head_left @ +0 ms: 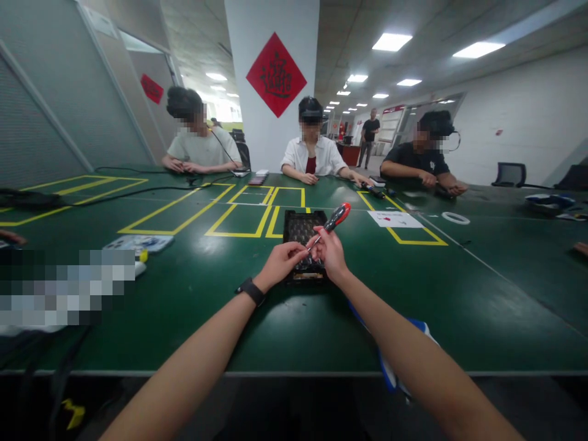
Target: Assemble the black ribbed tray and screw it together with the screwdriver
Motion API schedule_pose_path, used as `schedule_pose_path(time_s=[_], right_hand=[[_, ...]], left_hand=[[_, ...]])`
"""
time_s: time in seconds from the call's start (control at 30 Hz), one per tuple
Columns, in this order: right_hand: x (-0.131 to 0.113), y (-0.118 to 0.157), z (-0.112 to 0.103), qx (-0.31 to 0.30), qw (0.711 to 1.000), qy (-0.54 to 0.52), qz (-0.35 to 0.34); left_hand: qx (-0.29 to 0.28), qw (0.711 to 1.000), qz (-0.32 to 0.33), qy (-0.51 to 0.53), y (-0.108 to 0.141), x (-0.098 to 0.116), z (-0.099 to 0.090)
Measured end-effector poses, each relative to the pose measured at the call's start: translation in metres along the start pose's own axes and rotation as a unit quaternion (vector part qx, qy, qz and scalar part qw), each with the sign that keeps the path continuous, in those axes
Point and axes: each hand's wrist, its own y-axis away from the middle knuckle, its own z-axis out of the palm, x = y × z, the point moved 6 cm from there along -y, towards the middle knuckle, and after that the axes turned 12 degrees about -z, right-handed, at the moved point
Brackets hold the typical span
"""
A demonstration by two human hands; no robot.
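A screwdriver (pixel 337 217) with a red and black handle is gripped in my right hand (pixel 329 251), its handle up and its shaft slanting down to the left. My left hand (pixel 287 260) is closed in a pinch at the shaft's tip; whatever small thing lies between those fingertips is too small to make out. Beneath both hands a black tray-like box (pixel 294 218) with a pattern of small cells lies on the green table (pixel 248 334). My hands cover part of it. A dark band (pixel 252 291) circles my left wrist.
Yellow tape outlines (pixel 236 234) mark the table ahead. A white paper (pixel 395 219) and a tape roll (pixel 456 218) lie to the right. Under my right forearm is a blue and white item (pixel 420 327). Several people wearing headsets sit across the table. A flat pale case (pixel 138 243) lies left.
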Motion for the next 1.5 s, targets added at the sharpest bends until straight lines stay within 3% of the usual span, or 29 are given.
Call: schedule_pose_path(time_s=[0.3, 0.57, 0.8, 1.1, 1.3, 1.5], right_hand=[[-0.006, 0.003, 0.007, -0.033, 0.998, 0.049, -0.020], [-0.016, 0.006, 0.013, -0.035, 0.996, 0.075, -0.022], [-0.016, 0.007, 0.013, -0.038, 0.998, 0.044, -0.017], [-0.023, 0.011, 0.020, -0.078, 0.992, 0.095, -0.030], [-0.023, 0.010, 0.021, -0.066, 0.993, 0.092, -0.029], [-0.022, 0.009, 0.019, -0.048, 0.995, 0.089, -0.017]], left_hand=[[0.014, 0.997, -0.076, 0.029, -0.002, -0.006, -0.001], [-0.032, 0.994, -0.086, 0.059, 0.000, -0.005, 0.001], [-0.007, 0.993, -0.103, 0.052, 0.001, -0.010, -0.003], [-0.009, 0.998, -0.037, -0.043, 0.011, 0.004, -0.007], [0.032, 0.997, -0.052, -0.036, 0.011, -0.001, -0.009], [0.027, 0.998, -0.045, -0.028, 0.011, -0.002, -0.009]])
